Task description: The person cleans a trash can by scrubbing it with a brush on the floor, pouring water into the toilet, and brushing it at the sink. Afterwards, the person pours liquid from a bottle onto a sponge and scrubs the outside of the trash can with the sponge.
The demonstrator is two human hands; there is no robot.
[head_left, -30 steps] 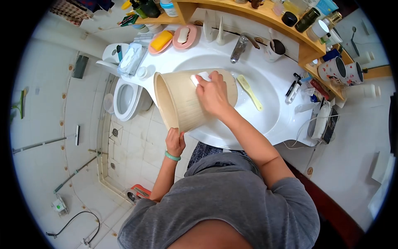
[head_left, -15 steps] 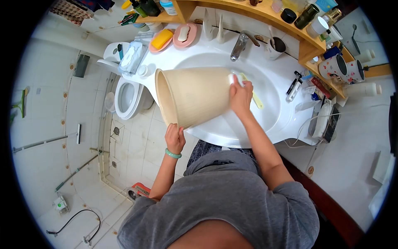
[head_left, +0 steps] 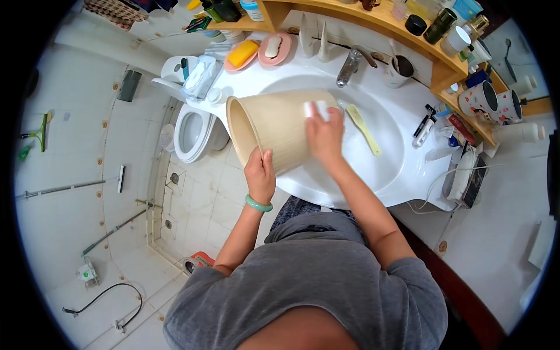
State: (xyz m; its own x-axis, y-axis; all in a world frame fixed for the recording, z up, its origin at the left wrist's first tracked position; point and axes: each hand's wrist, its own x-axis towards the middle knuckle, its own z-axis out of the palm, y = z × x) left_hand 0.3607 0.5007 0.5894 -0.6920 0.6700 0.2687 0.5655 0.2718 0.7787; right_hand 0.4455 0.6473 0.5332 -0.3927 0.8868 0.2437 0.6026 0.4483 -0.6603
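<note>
A beige bucket (head_left: 274, 125) lies on its side over the white sink (head_left: 388, 169), its mouth facing left. My left hand (head_left: 260, 175), with a green bangle at the wrist, grips the near edge of the bucket's rim. Against the bucket's side near its base, my right hand (head_left: 325, 133) presses a white sponge (head_left: 315, 109); the fingers are slightly blurred. A pale yellow-green brush (head_left: 363, 129) rests in the basin to the right of the bucket. The faucet (head_left: 349, 67) stands behind the basin.
Two pink soap dishes (head_left: 275, 49), a wipes pack (head_left: 202, 77) and a small white jar sit on the counter's left. A cup (head_left: 399, 71) and razors (head_left: 424, 125) are at right. Wooden shelves (head_left: 350, 16) hold several bottles above. A toilet (head_left: 193, 133) stands at left.
The sponge and right hand moved right along the bucket toward its base, then back left a little. My left hand has shifted up along the rim. The view has shifted slightly.
</note>
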